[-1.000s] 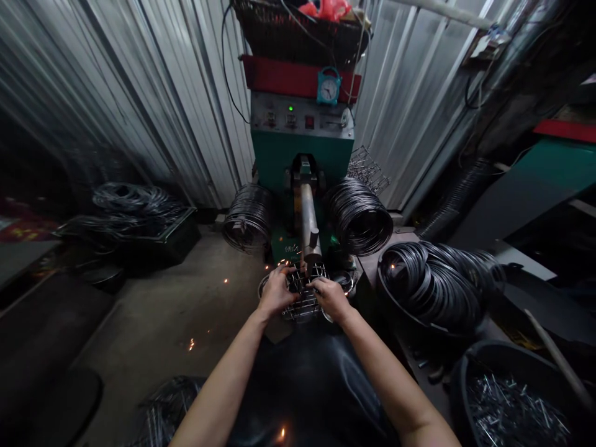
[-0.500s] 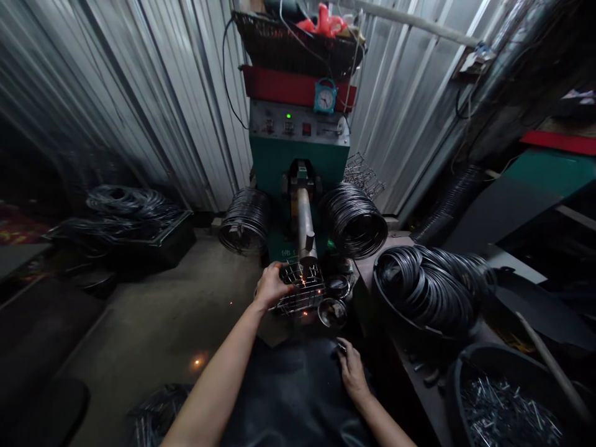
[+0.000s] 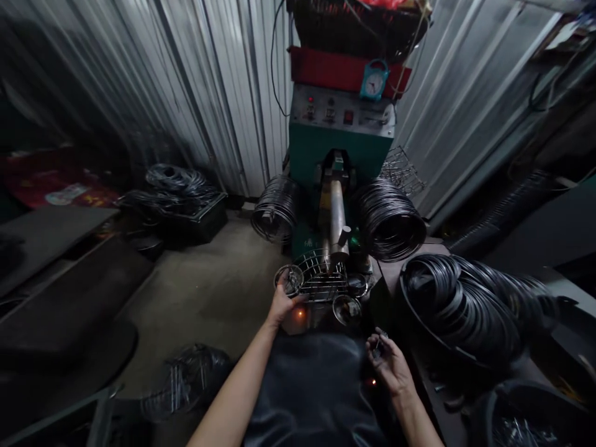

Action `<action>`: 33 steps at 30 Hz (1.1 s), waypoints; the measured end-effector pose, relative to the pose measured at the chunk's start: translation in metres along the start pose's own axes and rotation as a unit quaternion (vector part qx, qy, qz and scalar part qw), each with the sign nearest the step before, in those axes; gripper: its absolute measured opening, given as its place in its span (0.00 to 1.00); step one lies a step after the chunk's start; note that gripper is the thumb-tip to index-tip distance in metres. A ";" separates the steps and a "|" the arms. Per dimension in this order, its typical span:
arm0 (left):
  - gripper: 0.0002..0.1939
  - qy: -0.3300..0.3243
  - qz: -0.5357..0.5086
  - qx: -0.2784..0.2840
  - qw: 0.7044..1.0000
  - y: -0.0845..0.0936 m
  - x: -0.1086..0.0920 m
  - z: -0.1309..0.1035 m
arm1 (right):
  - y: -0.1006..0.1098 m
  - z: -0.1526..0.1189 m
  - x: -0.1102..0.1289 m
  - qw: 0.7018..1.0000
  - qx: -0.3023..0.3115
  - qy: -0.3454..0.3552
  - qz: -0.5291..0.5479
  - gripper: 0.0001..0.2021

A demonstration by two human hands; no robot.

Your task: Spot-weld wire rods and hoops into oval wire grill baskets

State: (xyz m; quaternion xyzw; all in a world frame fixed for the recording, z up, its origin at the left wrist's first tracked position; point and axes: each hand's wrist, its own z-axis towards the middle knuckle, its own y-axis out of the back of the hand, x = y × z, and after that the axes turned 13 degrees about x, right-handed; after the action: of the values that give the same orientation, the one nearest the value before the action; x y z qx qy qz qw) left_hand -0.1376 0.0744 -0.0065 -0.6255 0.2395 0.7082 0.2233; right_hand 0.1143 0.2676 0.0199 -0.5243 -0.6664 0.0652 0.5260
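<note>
My left hand [image 3: 280,305] is closed on the near left side of a wire rack [image 3: 321,287], with a curved grid and a round wire part at its left. The rack sits beneath the metal electrode arm [image 3: 338,217] of a green welding machine [image 3: 342,147]. My right hand [image 3: 391,366] is turned palm up above the right edge of a black apron [image 3: 319,385]. Its fingers curl around small metal pieces [image 3: 378,346], too small and dark to name exactly. A glowing spark hangs below the rack and another beside my right hand.
Wire coils [image 3: 277,211] flank the machine on both sides. To the right, a large basin of wire rings [image 3: 456,304] stands above a bucket of small metal parts [image 3: 526,428]. A crate of wire pieces [image 3: 186,208] is at the left. Small round bowls [image 3: 347,309] stand beside the rack.
The view has swung left. The rack has turned, showing its round part by my left hand. My right hand has rolled palm up. Sparks at the electrode have faded; a red panel light replaces the green.
</note>
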 end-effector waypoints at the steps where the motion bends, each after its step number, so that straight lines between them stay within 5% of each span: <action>1: 0.51 -0.007 -0.018 0.003 1.000 -0.003 0.001 0.001 | 0.000 0.001 -0.002 1.000 0.007 0.010 -0.019 0.11; 5: 0.51 0.005 -0.046 -0.008 0.999 -0.007 -0.002 0.009 | 0.008 -0.003 -0.017 0.975 -0.036 0.118 -0.182 0.15; 11: 0.45 0.005 -0.102 -0.038 0.994 -0.005 -0.014 0.003 | 0.031 -0.018 -0.043 0.859 -0.019 0.187 -0.476 0.17; 20: 0.42 0.002 -0.074 -0.026 0.997 -0.006 -0.023 -0.068 | 0.031 -0.027 -0.036 0.869 -0.015 0.144 -0.472 0.23; 24: 0.42 0.003 -0.029 0.003 1.000 -0.001 -0.040 -0.082 | -0.002 -0.048 -0.015 0.859 0.037 0.135 -0.492 0.21; 27: 0.39 -0.026 0.119 0.020 0.992 -0.003 -0.065 -0.083 | -0.048 -0.064 0.009 0.814 0.134 0.137 -0.548 0.17; 30: 0.35 -0.064 0.289 0.036 0.955 -0.013 -0.093 -0.082 | -0.096 -0.061 0.026 0.761 0.218 0.087 -0.605 0.16; 33: 0.36 -0.089 0.391 0.055 0.914 -0.025 -0.114 -0.082 | -0.126 -0.043 0.028 0.725 0.205 0.074 -0.654 0.14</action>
State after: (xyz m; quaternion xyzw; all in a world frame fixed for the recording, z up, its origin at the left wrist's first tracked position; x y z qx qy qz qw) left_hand -0.0452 0.0416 0.0963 -0.4029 0.4826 0.7775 -0.0168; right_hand 0.0709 0.2132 0.1365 0.1587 -0.7733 -0.1994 0.5805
